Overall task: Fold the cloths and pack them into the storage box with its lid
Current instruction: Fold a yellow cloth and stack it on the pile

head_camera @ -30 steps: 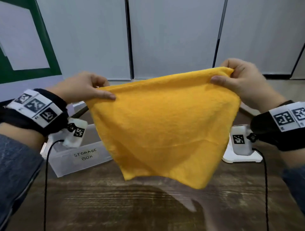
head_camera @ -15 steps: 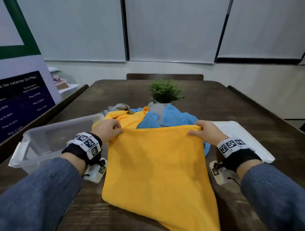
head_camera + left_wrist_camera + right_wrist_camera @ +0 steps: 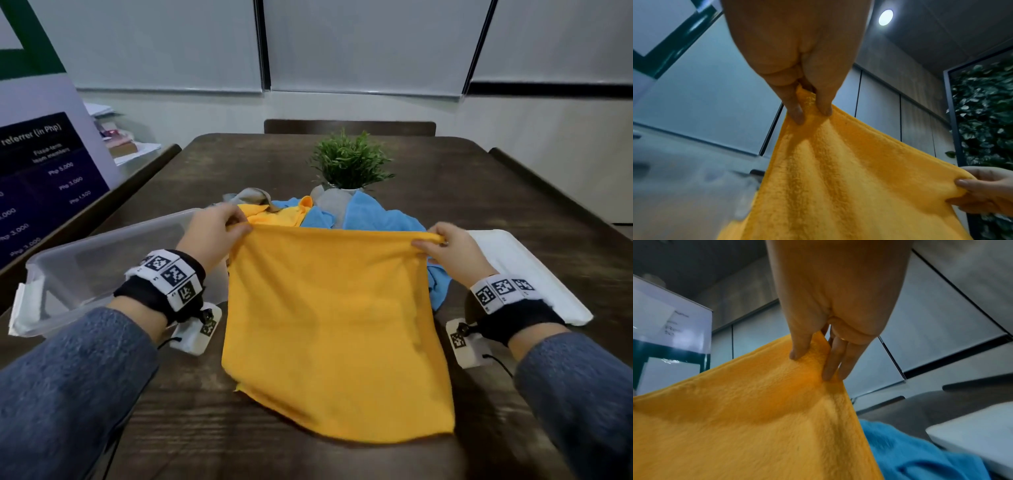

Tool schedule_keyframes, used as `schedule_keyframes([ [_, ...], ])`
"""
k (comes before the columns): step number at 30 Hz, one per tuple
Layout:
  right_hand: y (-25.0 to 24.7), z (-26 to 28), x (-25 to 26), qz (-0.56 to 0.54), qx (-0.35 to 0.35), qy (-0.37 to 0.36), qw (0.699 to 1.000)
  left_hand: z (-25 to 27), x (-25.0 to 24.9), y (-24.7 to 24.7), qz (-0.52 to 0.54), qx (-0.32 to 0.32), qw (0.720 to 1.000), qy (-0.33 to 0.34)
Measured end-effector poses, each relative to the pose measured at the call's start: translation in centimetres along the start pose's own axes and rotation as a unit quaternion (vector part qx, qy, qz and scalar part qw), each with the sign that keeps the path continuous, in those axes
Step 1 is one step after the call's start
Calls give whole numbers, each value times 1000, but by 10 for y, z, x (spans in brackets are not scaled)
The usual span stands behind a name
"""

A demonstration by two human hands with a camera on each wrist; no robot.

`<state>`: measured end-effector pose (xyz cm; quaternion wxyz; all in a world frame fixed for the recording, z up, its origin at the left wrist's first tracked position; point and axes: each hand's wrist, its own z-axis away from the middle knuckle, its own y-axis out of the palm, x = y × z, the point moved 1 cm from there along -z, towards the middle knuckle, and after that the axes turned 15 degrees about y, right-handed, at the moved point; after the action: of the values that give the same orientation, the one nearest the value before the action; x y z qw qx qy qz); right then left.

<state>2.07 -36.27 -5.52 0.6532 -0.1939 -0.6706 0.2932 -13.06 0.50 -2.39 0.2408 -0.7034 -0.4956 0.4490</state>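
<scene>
Both hands' grip pinching yellow cloth point(image 3: 335, 308) top corners: left hand point(image 3: 214, 233), right hand point(image 3: 448, 248)

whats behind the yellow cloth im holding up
Behind the yellow cloth, a heap of blue, grey and yellow cloths shows, then a potted plant. The heap's near part is covered.

The cloth point(image 3: 335, 329) lies spread on the table point(image 3: 479, 192) in front of the person, its far edge lifted; the left hand point(image 3: 214, 236) pinches the far left corner, the right hand point(image 3: 452, 251) the far right corner; the storage box point(image 3: 85, 260) sits to the left, the lid point(image 3: 534, 274) to the right; behind the cloth lies a pile of cloths point(image 3: 342, 212); behind that stands a potted plant point(image 3: 349, 161).
</scene>
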Motion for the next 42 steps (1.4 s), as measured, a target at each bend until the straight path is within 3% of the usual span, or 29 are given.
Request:
schedule_keyframes([
  [7, -60, 36, 65, -72, -141, -120, 980, -17, -49, -74, -15, -153, 984, 92],
  [13, -99, 69, 94, -115, -167, -169, 965, 1, -83, -128, -45, -205, 970, 124],
  [15, -105, 79, 91, -77, -151, -172, 970, 17, -90, -141, -58, -165, 976, 129],
  [17, -110, 91, 86, -10, -105, -155, 982, 33, -96, -152, -58, -84, 988, 117],
  [19, -113, 107, 82, 66, -15, -119, 991, 49, -99, -158, -32, 24, 996, 76],
  [22, -114, 127, 78, 124, 153, -56, 979, 68, -95, -162, -6, 158, 987, 18],
  [24, -111, 133, 76, 155, 221, -34, 962, 77, -87, -160, 78, 211, 974, -33],
  [27, -96, 133, 71, 171, 312, -5, 935, 89, -70, -153, 149, 316, 932, -98],
  [31, -59, 124, 49, 222, 407, 35, 886, 101, -52, -131, 147, 422, 883, -141],
  [37, 0, 117, 5, 300, 447, 111, 835, 122, -13, -58, 33, 507, 853, -121],
  [40, 24, 111, -14, 319, 400, 81, 855, 130, -5, -24, -59, 512, 853, -76],
  [42, 35, 104, -23, 320, 353, 56, 877, 131, -3, -8, -66, 481, 872, -51],
])
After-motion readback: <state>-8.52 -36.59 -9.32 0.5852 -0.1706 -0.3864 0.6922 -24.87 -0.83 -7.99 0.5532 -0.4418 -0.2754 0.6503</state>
